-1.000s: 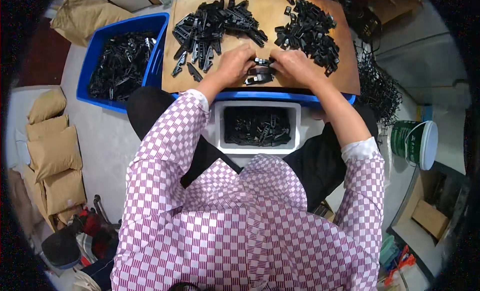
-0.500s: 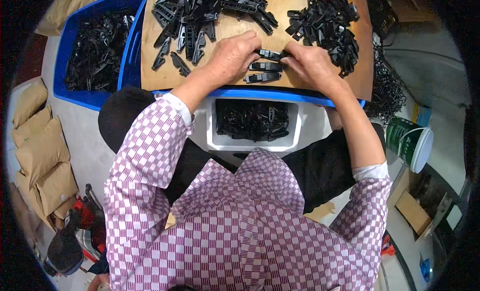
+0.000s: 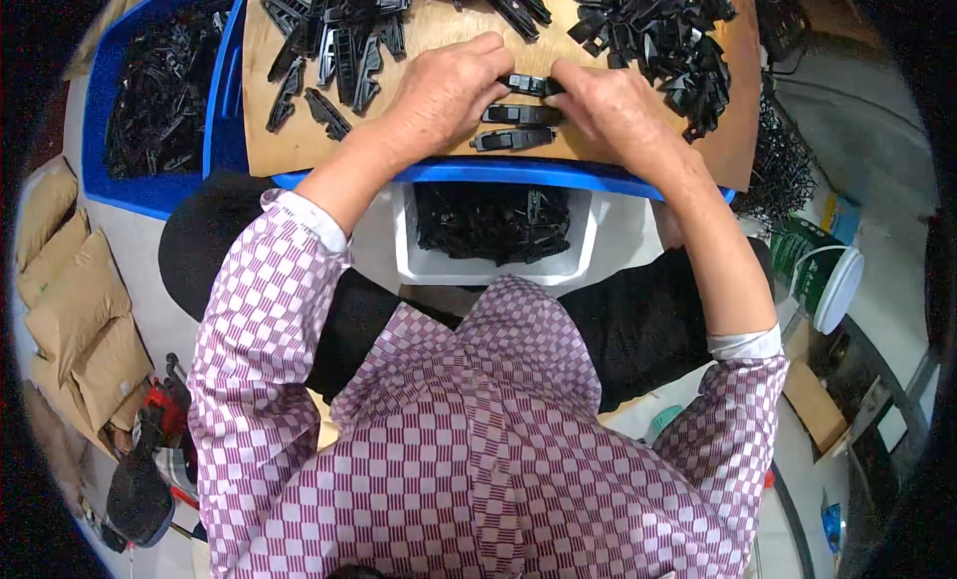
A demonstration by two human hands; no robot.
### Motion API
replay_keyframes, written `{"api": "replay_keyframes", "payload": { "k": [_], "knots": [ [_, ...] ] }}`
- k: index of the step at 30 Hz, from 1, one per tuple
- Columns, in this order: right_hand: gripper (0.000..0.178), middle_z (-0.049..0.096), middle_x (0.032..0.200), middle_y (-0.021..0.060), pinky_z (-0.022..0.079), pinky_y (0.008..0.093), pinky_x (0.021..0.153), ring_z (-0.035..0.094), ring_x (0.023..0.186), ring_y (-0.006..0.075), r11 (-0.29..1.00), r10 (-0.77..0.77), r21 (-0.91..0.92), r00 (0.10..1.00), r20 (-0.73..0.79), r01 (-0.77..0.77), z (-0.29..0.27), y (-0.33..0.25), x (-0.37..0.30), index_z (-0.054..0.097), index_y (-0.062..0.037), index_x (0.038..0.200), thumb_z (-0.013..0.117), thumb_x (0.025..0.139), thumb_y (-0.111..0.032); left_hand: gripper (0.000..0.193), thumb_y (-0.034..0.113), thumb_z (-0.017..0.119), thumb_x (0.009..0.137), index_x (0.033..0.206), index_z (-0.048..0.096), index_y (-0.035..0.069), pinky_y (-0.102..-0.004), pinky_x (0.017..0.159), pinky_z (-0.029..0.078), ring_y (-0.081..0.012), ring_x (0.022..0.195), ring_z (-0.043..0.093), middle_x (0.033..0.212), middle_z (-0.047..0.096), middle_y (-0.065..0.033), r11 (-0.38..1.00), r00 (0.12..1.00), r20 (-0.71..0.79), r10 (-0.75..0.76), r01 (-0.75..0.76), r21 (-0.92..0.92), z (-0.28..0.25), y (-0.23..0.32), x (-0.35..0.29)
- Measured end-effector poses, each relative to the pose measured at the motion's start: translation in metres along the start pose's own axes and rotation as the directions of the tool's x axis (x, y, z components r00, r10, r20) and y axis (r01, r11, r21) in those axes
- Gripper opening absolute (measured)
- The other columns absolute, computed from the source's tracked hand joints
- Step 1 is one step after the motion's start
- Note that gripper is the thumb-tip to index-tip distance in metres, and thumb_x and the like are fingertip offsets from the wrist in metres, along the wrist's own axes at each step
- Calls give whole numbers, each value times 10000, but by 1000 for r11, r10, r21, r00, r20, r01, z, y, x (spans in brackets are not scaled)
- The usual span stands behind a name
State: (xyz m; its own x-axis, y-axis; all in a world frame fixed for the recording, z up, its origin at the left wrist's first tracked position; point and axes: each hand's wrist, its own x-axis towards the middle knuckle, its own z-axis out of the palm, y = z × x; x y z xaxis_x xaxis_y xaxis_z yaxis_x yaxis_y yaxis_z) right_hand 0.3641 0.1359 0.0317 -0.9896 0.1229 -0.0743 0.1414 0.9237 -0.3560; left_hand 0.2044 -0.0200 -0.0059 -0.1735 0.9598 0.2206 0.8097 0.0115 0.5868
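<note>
Since half a second ago the tabletop [image 3: 733, 145] has drifted upward and leftward in view, so the head appears to have moved; the layout on it looks much the same, suggesting the handling goes on at one spot. Left of the tabletop stands a blue bin [image 3: 140, 202] of black parts; brown packs [image 3: 75, 300] are stacked farther left and nearer. Below the tabletop's near edge sits a white box [image 3: 585, 225] holding similar parts. Right of the tabletop are a tangled black heap [image 3: 783, 170] and a green bucket [image 3: 793, 245]. On the tabletop's far left lies a long-part pile [image 3: 344, 41]; on its far right, a small-piece pile [image 3: 678, 41]. At its near middle, the left hand [image 3: 444, 86] pinches the left end of the farthest clip [image 3: 531, 85], the right hand [image 3: 618, 111] its right end. The middle clip [image 3: 521, 114] and nearest clip [image 3: 512, 138] lie in line toward the tabletop's near edge; whether the right thumb touches the middle one, I cannot tell.
</note>
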Motion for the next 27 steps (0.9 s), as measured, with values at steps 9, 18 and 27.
{"api": "replay_keyframes", "payload": {
  "k": [9, 18, 27],
  "knots": [
    [152, 642, 798, 215, 495, 488, 650, 636, 790, 417, 995, -41, -90, 995, -95, 32, 21, 9, 15, 520, -30, 921, 607, 875, -145, 148, 87, 672, 808, 898, 565, 37, -437, 728, 501, -365, 859, 611, 914, 577, -126, 998, 997, -40, 61, -59, 26, 4, -12, 9],
    [207, 667, 826, 202, 513, 504, 692, 653, 804, 411, 999, 5, -32, 967, -256, -13, 18, 34, 20, 585, -67, 918, 592, 902, -273, 159, 112, 644, 845, 965, 569, 40, -443, 764, 477, -372, 910, 592, 945, 576, -140, 992, 999, -31, 25, -21, 122, 7, -26, 10],
    [207, 632, 772, 199, 477, 482, 633, 624, 779, 400, 992, -90, -104, 970, -225, 68, 13, 25, 21, 564, -72, 1004, 624, 893, -236, 162, 188, 661, 853, 947, 608, 67, -433, 773, 504, -346, 883, 622, 947, 596, -123, 995, 998, -59, -2, 8, 95, 5, -25, 1]
  ]
}}
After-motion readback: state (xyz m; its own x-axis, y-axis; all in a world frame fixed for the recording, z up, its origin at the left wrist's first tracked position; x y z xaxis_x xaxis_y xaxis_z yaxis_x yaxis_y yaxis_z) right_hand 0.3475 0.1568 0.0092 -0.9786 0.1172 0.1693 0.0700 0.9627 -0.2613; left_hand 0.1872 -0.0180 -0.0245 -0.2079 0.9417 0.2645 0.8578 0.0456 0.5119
